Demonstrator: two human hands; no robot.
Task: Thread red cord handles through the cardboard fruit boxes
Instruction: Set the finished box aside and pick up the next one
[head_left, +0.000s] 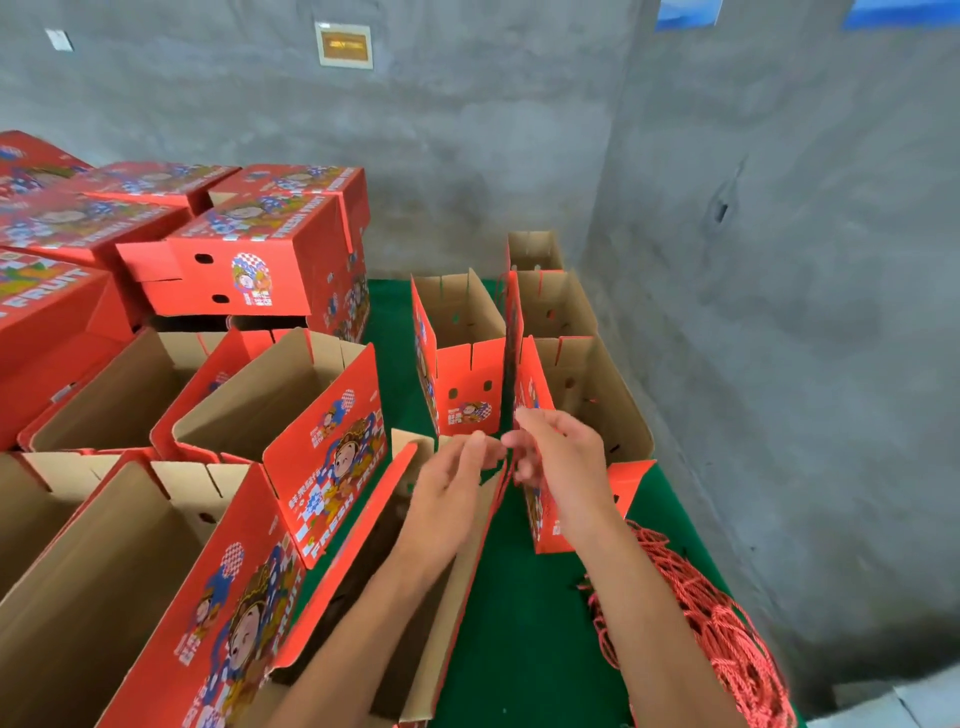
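- Both forearms reach forward from the lower edge of the view and the hands meet above the green table (519, 623).
- The left hand (447, 483) has its fingers bent, the tips pinching a thin red cord (505, 480) at the top corner of the open box (441, 597) under it.
- The right hand (558, 457) faces it, fingers curled, pinching the same cord just beside the left fingertips; the cord hangs down between the two hands along the box's upright edge.
- That box stands open at the top, its plain brown inner wall turned to the right and a red flap along its left side.
- A heap of loose red cords (727, 639) lies on the table by the right forearm, near the table's right edge and the grey wall (779, 260).
- A strip of bare green cloth runs between the held box and a row of open boxes (561, 332) along the wall.
- More open boxes (260, 410) crowd the left side, touching one another; closed boxes (244, 249) are stacked behind them.
- The red panels carry a cartoon child figure and the words "FRESH FRUIT" in white, with further characters too small to read.
- A small framed plaque (344, 45) hangs on the far wall; its writing is blurred.
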